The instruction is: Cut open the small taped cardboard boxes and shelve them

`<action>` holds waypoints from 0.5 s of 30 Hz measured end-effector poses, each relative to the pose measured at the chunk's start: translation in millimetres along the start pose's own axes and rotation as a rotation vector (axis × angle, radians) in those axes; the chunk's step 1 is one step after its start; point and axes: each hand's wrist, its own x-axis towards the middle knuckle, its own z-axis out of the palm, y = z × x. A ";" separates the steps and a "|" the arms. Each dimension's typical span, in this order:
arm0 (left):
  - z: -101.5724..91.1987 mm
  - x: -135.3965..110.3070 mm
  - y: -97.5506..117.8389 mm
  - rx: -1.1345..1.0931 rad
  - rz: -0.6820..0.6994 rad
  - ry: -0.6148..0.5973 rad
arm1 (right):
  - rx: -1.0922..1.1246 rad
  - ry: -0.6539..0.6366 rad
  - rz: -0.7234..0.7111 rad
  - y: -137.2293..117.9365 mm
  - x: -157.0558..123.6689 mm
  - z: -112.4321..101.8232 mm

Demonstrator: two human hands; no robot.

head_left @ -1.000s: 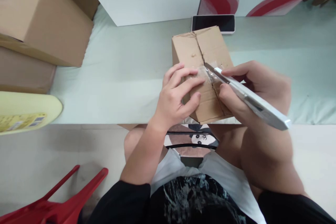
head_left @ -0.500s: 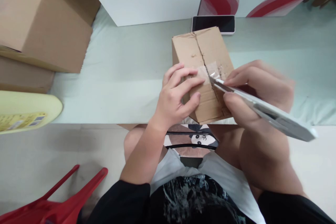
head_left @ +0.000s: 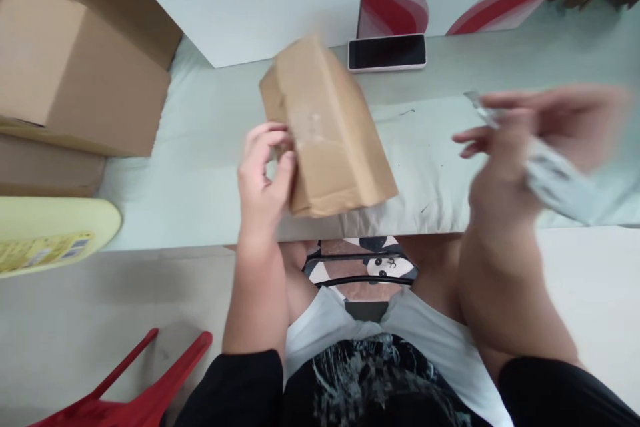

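Note:
A small brown cardboard box point(head_left: 330, 140) is tilted over the table and smeared by motion, a strip of clear tape on its upper face. My left hand point(head_left: 265, 170) grips its left side, fingers curled over the edge. To the right, apart from the box, my right hand point(head_left: 530, 130) is closed around a white utility knife point(head_left: 560, 180). The blade points up and to the left. Both the right hand and the knife are blurred.
A phone point(head_left: 387, 53) lies behind the box, before a large white-and-red carton point(head_left: 285, 0). Cardboard boxes point(head_left: 110, 73) and a yellow-green bottle point(head_left: 55, 230) stand at the left. A red plastic stool point(head_left: 145, 387) is on the floor. The table's front edge runs above my lap.
The knife has come away from the box's seam and moved right with my right hand. My left hand has shifted the box left and turned it, so another face shows.

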 end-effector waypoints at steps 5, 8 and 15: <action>-11.4 -1.4 -38.9 -0.044 -0.389 0.000 | -0.404 -0.262 0.060 38.5 4.2 21.4; -6.9 -0.1 -45.3 -0.126 -0.416 0.054 | -0.433 -0.439 0.095 55.9 2.2 24.7; 2.0 2.7 -35.8 -0.208 -0.379 0.061 | -0.484 -0.691 0.060 49.2 -9.8 28.8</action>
